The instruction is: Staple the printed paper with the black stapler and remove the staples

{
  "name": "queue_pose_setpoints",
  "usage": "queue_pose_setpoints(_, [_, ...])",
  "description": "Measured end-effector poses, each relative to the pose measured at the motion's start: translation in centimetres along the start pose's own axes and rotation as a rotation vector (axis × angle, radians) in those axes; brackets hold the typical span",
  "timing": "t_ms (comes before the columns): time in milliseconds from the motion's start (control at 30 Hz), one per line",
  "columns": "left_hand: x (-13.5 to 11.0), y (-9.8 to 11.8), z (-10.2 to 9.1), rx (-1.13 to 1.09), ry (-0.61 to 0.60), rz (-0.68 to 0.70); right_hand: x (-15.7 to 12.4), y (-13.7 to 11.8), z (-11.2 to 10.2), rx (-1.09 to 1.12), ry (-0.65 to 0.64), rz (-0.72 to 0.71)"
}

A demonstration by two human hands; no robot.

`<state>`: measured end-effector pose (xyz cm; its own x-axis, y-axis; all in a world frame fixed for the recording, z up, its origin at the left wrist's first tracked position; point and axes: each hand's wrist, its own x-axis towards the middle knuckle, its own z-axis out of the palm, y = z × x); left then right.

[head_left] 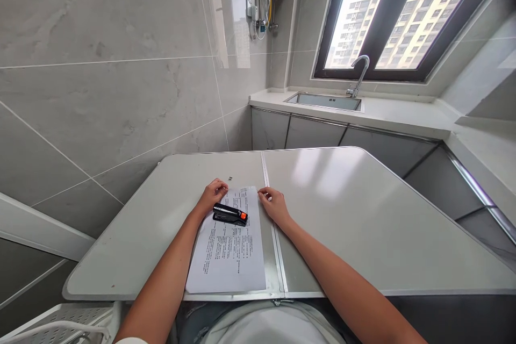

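Left hand [215, 192]: fingers bunched at far left corner of printed paper [229, 258], grip cannot be told | Right hand [274, 204]: fingertips close together, far right corner, grip likewise | Black stapler [229, 214]: lying atop, not taken up; fastening undeterminable | Paper: laid flat already, on white table [334, 231]

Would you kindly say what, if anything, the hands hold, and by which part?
The left hand and right hand are at the far corners of the printed paper; I cannot tell whether they grip it.

1 head-worn camera looks forward and down at the hands [213, 193] [274, 204].
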<state>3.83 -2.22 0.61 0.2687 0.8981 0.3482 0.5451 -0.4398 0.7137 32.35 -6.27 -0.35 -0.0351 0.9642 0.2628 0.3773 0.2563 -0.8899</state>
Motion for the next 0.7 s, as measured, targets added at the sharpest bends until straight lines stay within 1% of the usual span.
queue_pose_setpoints(100, [-0.02, 0.04, -0.02, 0.000, 0.009, 0.012, -0.07, -0.10, -0.01, -0.006, -0.003, 0.008])
queue_pose_setpoints(500, [-0.03, 0.20, 0.02, -0.030, 0.029, 0.031, 0.02, 0.02, 0.20, 0.065, 0.008, -0.052])
queue_pose_setpoints(700, [-0.07, 0.72, -0.09, -0.030, 0.037, 0.024, -0.10, -0.31, 0.06, 0.081, 0.048, -0.051])
